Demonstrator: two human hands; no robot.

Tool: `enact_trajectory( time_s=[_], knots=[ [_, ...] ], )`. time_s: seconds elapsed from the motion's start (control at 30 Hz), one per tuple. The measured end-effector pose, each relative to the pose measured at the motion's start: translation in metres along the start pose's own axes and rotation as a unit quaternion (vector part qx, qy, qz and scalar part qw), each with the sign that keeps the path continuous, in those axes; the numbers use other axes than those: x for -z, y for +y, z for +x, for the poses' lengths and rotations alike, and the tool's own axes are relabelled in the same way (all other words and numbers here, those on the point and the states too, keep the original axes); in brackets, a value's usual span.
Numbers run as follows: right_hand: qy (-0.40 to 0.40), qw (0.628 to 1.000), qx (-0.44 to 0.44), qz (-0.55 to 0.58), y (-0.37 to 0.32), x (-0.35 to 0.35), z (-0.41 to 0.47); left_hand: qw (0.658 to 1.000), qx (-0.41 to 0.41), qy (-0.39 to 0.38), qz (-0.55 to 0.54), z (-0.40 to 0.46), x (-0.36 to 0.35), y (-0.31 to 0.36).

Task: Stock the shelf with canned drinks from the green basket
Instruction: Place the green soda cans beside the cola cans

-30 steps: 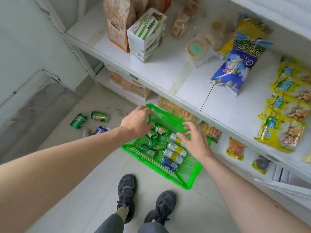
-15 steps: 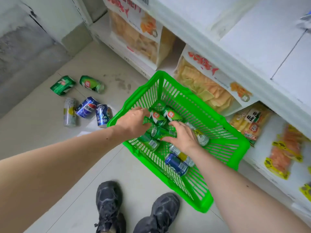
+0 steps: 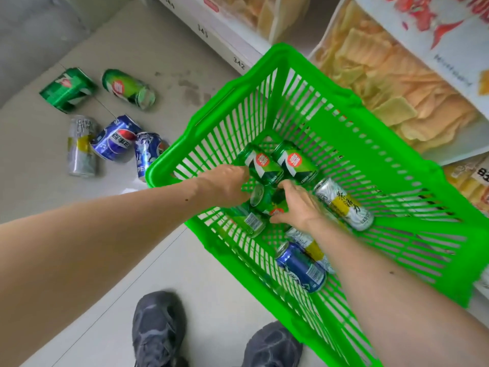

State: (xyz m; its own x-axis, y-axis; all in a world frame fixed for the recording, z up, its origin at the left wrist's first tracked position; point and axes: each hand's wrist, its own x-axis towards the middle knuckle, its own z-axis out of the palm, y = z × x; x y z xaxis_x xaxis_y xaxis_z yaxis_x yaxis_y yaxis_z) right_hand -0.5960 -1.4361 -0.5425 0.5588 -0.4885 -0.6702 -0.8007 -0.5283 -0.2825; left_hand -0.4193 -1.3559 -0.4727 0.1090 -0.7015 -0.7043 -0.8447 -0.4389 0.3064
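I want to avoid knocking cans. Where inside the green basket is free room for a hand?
Free: the mesh floor along the right wall of the green basket. Crowded: the left-centre, where both hands reach among green cans.

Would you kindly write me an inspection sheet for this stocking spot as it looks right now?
Surface: pale tiled floor, stained near the shelf base.
Job's things: green basket on the floor, holding green, silver-yellow and blue cans lying on their sides; green can between both hands.
Clutter: five loose cans lying on the floor left of the basket, some dented.
Grips: left hand and right hand both reach into the basket, fingers on the green cans; what each holds is unclear.
Cables: nothing seen.
Surroundings: low shelf with snack bags; dark shoes below.
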Motion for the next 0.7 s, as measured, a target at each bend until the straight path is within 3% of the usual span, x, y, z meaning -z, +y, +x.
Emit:
enact_trajectory(
  time_s=[0.13,0.23,0.5,0.7],
  knots=[
    [-0.01,1.0,0.01,0.024,0.002,-0.003,0.0,1.0,-0.009,-0.01,-0.007,-0.001,0.001,-0.001],
    [-0.002,0.992,-0.006,0.13,0.003,0.005,-0.011,1.0,-0.01,-0.016,-0.015,-0.006,0.01,-0.002],
    [0.049,0.911,-0.04,0.407,-0.018,0.084,-0.084,0.999,-0.013,0.003,-0.04,-0.06,0.08,0.021],
    [0.122,0.859,-0.012,0.497,-0.066,0.185,-0.157,0.998,-0.04,0.025,-0.036,-0.133,0.177,0.058]
  ],
)
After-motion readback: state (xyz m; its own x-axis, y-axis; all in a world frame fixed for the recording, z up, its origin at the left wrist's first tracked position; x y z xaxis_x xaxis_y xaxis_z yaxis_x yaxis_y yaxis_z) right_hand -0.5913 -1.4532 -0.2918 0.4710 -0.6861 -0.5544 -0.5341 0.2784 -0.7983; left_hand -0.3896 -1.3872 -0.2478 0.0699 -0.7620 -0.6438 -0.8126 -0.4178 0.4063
